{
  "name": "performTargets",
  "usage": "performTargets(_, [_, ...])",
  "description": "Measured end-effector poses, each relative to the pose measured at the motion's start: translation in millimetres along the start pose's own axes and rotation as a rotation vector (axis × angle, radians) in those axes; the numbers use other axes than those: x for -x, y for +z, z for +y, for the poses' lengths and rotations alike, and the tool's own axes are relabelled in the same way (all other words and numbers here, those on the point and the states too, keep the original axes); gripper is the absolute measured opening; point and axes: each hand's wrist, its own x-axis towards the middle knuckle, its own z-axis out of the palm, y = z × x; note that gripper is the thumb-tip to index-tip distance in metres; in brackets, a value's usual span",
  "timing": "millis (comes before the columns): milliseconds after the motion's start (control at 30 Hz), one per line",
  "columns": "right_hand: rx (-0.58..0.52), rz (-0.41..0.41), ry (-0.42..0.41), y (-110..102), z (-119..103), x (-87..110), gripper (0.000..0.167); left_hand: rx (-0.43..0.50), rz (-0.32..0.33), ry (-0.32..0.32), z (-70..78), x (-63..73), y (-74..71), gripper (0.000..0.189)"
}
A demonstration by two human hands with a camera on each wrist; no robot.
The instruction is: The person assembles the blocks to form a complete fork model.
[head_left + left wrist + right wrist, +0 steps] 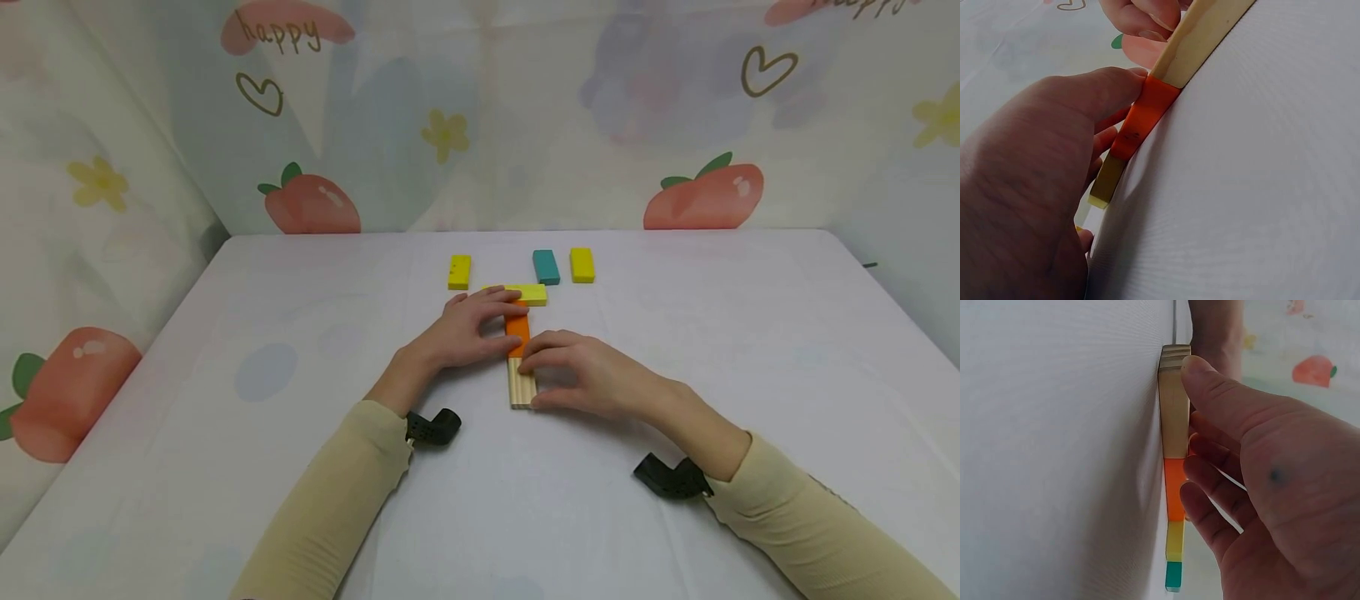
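A plain wooden block (522,387) lies on the white cloth, its far end meeting an orange block (516,327). Beyond them a yellow block (534,293) lies crosswise, making a T. My left hand (480,329) rests over the orange and yellow blocks from the left. Its thumb touches the orange block near the joint with the wood, as the left wrist view shows. My right hand (592,375) holds the wooden block from the right, its thumb (1200,372) at the near end. Its other fingers reach forward toward the orange block.
Behind the T lie a yellow block (459,272), a teal block (546,267) and another yellow block (582,265). A patterned cloth (517,100) hangs behind the table. Black wrist mounts (672,477) stick out from both sleeves.
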Motion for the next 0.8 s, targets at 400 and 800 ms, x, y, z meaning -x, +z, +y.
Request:
performTargets(400, [0.010, -0.007, -0.001, -0.2, -2.6, -0.4, 0.031, -0.015, 0.006, 0.004, 0.6, 2.7, 0.5, 0.048])
performTargets(800, [0.021, -0.020, -0.002, -0.8, -5.8, 0.3, 0.032, -0.014, 0.009, 0.027, 3.2, 4.9, 1.0, 0.047])
